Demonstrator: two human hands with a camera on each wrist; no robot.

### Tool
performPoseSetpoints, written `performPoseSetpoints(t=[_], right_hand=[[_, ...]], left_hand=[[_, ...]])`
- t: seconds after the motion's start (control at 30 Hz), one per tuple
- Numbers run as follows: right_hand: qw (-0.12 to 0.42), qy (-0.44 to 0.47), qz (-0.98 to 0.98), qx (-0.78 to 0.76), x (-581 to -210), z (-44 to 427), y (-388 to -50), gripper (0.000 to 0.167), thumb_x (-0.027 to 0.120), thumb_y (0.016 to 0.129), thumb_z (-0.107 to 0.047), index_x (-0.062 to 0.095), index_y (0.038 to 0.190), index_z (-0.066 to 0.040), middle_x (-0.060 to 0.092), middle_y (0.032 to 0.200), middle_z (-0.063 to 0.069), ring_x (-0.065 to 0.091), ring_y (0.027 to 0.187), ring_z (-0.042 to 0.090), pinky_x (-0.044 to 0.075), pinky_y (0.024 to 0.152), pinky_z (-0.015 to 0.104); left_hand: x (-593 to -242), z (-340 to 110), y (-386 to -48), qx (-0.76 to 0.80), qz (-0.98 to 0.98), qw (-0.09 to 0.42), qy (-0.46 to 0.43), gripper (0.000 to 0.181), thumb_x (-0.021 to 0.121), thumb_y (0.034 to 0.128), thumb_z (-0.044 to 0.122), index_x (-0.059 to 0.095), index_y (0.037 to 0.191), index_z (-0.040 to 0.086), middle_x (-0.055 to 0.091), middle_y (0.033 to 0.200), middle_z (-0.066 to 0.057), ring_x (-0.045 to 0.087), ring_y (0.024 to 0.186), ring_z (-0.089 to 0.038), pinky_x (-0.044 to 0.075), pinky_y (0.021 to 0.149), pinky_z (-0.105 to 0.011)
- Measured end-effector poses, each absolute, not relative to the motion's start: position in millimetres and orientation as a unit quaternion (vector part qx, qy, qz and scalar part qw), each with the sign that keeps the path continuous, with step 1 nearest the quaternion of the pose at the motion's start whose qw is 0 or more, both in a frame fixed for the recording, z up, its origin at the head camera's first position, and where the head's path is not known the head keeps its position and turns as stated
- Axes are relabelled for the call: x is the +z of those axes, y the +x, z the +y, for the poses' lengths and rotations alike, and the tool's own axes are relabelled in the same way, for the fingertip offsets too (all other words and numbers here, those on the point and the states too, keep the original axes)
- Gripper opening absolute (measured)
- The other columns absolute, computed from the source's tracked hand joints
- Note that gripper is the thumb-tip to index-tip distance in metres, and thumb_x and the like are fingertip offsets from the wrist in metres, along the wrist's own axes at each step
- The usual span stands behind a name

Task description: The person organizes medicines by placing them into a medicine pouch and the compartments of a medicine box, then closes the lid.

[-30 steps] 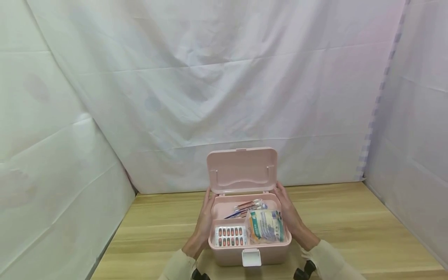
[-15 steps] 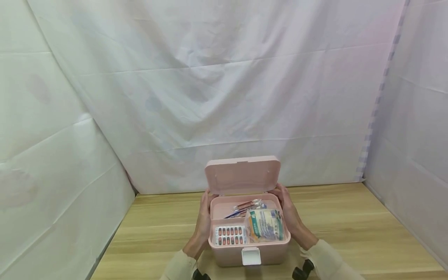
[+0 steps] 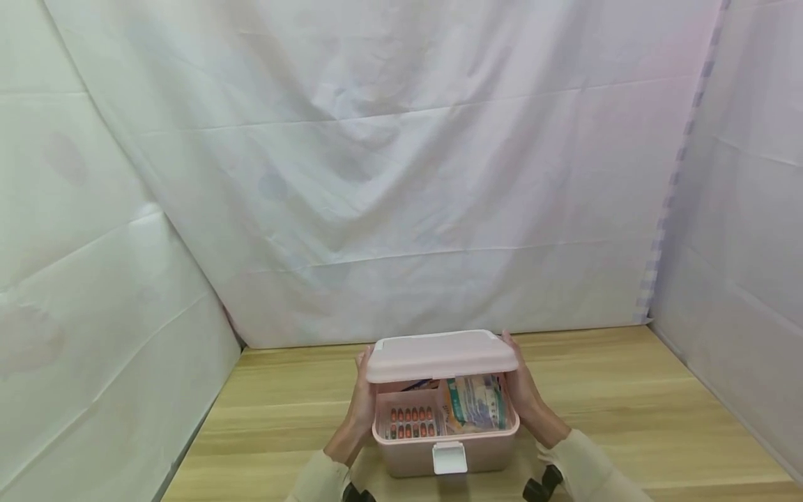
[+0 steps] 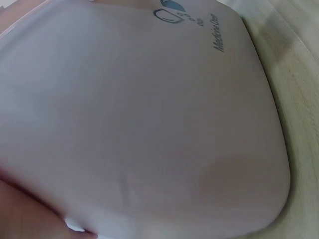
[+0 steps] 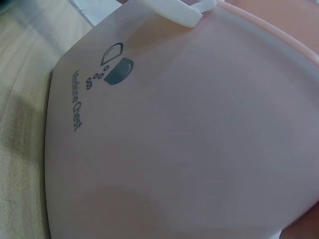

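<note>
A pink medicine chest point(image 3: 401, 460) stands on the table with its lid point(image 3: 442, 355) tilted partway down over the back. Under the lid a blister pack of capsules point(image 3: 411, 422) lies in the front left compartment, and a clear bag with a green and white packet point(image 3: 477, 404) lies at the right. My left hand point(image 3: 360, 404) lies along the chest's left side, fingers reaching toward the lid's left end. Along the opposite side lies my right hand point(image 3: 524, 394), its fingertips beside the lid's right end. How the fingers meet the lid's back is hidden.
A white latch point(image 3: 449, 458) hangs down at the chest's front. The wooden table point(image 3: 640, 397) extends on both sides. White cloth point(image 3: 408, 174) hangs behind it, and more cloth encloses the left and right sides.
The lid has swung forward and down from nearly upright, covering the swabs and the rear of the chest. Both hands keep nearly the same place at its sides; the chest stays put.
</note>
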State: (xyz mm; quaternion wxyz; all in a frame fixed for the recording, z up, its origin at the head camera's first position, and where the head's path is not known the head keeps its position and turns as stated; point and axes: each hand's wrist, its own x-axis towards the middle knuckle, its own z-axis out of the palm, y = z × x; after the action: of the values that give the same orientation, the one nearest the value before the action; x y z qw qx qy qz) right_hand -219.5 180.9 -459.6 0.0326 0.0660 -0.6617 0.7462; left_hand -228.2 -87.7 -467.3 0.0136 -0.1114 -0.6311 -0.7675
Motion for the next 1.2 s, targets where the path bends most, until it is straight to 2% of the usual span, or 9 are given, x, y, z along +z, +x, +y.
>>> performPoseSetpoints(t=[0.17,0.33,0.43,0.57,0.73,0.9,1.03,1.13,1.2], right_hand=[[0.016,0.063,-0.669,0.741,-461.0,183.7,-215.5,0.053,0.02,0.106,-0.054,0.039,0.132,-0.012,0.051,0.11,-0.005,0.047,0.101,0.009,0.039,0.089,0.024],[0.002,0.11,-0.691,0.714,-468.1,193.0,-209.3,0.06,0.015,0.108,-0.047,0.023,0.151,-0.006,0.029,0.14,0.002,0.034,0.123,0.01,0.035,0.097,0.021],[-0.009,0.136,-0.699,0.702,-473.2,198.7,-206.8,0.06,0.014,0.108,-0.046,0.017,0.155,-0.008,0.021,0.148,0.007,0.031,0.129,0.009,0.033,0.1,0.02],[-0.017,0.148,-0.708,0.691,-481.1,203.6,-205.1,0.057,0.015,0.109,-0.044,0.015,0.157,-0.014,0.017,0.157,0.01,0.028,0.138,0.009,0.03,0.104,0.019],[-0.015,0.14,-0.721,0.678,-489.8,206.6,-204.3,0.057,0.017,0.109,-0.044,0.014,0.159,-0.018,0.012,0.163,0.009,0.013,0.149,0.025,0.018,0.116,0.034],[0.003,0.145,-0.738,0.659,-493.5,211.1,-205.1,0.055,0.022,0.11,-0.039,0.019,0.159,-0.015,0.015,0.164,0.012,0.01,0.15,0.035,0.023,0.112,0.02],[0.063,0.146,-0.785,0.599,-485.7,217.2,-204.6,0.049,0.038,0.108,-0.029,0.036,0.152,-0.009,0.024,0.161,0.015,0.014,0.148,0.041,0.021,0.119,0.047],[0.113,0.155,-0.82,0.54,-471.3,217.8,-201.3,0.045,0.053,0.103,-0.024,0.048,0.145,-0.008,0.028,0.159,0.014,0.017,0.147,0.043,0.016,0.108,0.074],[0.155,0.187,-0.839,0.487,-460.0,214.4,-197.5,0.045,0.062,0.098,-0.02,0.053,0.141,-0.008,0.034,0.156,0.013,0.024,0.144,0.043,0.021,0.104,0.076]], left_hand=[[-470.3,-92.2,-225.1,-0.758,-0.643,-0.002,-0.104,0.046,0.02,0.1073,0.049,0.029,0.128,0.009,0.028,0.118,-0.002,0.029,0.113,-0.018,0.025,0.099,-0.034],[-478.3,-102.0,-220.7,-0.73,-0.671,-0.032,-0.128,0.055,0.018,0.1072,0.05,0.02,0.145,0.01,0.024,0.149,-0.01,0.022,0.14,-0.029,0.017,0.116,-0.052],[-483.6,-108.4,-218.5,-0.708,-0.69,-0.039,-0.147,0.058,0.018,0.1078,0.048,0.016,0.152,0.011,0.016,0.159,-0.012,0.01,0.15,-0.033,0.005,0.119,-0.058],[-487.9,-113.6,-215.0,-0.683,-0.709,-0.042,-0.168,0.057,0.018,0.1089,0.044,0.014,0.156,0.012,0.015,0.161,-0.013,0.007,0.151,-0.034,0.005,0.119,-0.058],[-490.3,-115.3,-212.1,-0.66,-0.732,-0.026,-0.169,0.055,0.02,0.1096,0.041,0.017,0.157,0.013,0.016,0.164,-0.012,0.008,0.151,-0.032,0.006,0.119,-0.056],[-489.9,-116.6,-210.1,-0.645,-0.743,-0.024,-0.174,0.055,0.021,0.1095,0.041,0.017,0.158,0.015,0.012,0.165,-0.011,0.007,0.152,-0.033,0.006,0.119,-0.057],[-485.6,-118.9,-209.0,-0.633,-0.755,-0.02,-0.172,0.054,0.025,0.1097,0.039,0.02,0.158,0.014,0.018,0.164,-0.012,0.012,0.151,-0.033,0.011,0.119,-0.058],[-478.8,-121.2,-208.3,-0.618,-0.769,0.001,-0.162,0.049,0.031,0.1095,0.033,0.029,0.155,0.015,0.026,0.16,-0.013,0.02,0.149,-0.036,0.016,0.118,-0.06],[-472.7,-122.6,-207.7,-0.608,-0.778,0.02,-0.156,0.046,0.038,0.1082,0.029,0.036,0.153,0.017,0.03,0.158,-0.013,0.022,0.148,-0.037,0.017,0.116,-0.062]])
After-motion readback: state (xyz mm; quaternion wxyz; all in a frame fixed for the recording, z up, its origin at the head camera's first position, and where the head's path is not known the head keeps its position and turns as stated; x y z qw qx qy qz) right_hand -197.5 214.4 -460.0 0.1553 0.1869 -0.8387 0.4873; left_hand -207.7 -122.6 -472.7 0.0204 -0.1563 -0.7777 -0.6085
